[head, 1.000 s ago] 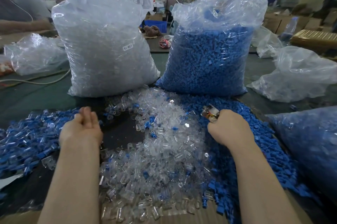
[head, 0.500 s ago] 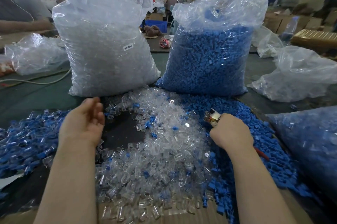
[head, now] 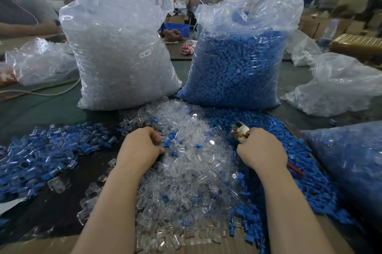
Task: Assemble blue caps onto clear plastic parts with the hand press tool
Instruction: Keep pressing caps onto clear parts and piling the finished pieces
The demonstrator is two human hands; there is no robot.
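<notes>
We're picking: left hand (head: pixel 142 148) fingers curled into clear parts (head: pixel 192 150) mid-frame, grip contents unclear; right hand (head: pixel 261 150) grips press tool (head: pixel 239 131). Next: load part w/ cap.

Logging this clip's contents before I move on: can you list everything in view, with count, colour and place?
Tall plastic bag of clear parts: one, clear, back left.
Tall plastic bag of blue caps: one, blue, back right.
Loose pile of clear plastic parts: many, centre.
Loose pile of blue caps: many, right.
Heap of capped parts: many, blue and clear, left.
Metal hand press tool: one, red handle, in right hand.
Hands: left hand in the clear pile; right hand gripping the tool.
</notes>
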